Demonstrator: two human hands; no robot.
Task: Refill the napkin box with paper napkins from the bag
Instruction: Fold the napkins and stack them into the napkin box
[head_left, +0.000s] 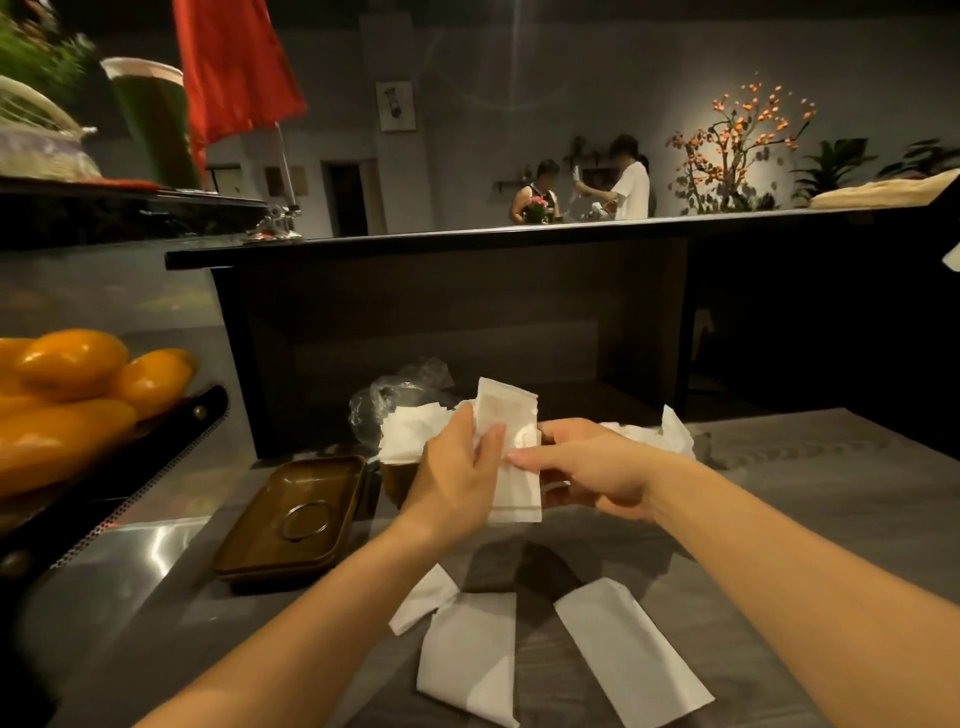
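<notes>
We see both hands raised over the grey table, working one folded napkin held upright between them. The left hand grips its left edge, thumb curled across the front of the paper. The right hand pinches the right edge, forefinger stretched along the napkin's face.

Behind the hands lies a heap of loose napkins, spilling from a clear plastic bag; more crumpled paper shows past the right hand. The napkin box is mostly hidden by the left hand: only a brown corner shows under the heap, so we cannot tell how full it is.

A brown lid with a metal ring lies flat, just left of the box. Three folded napkins lie apart on the table nearer to us, between the forearms.

Far left: oranges on a dark tray.
</notes>
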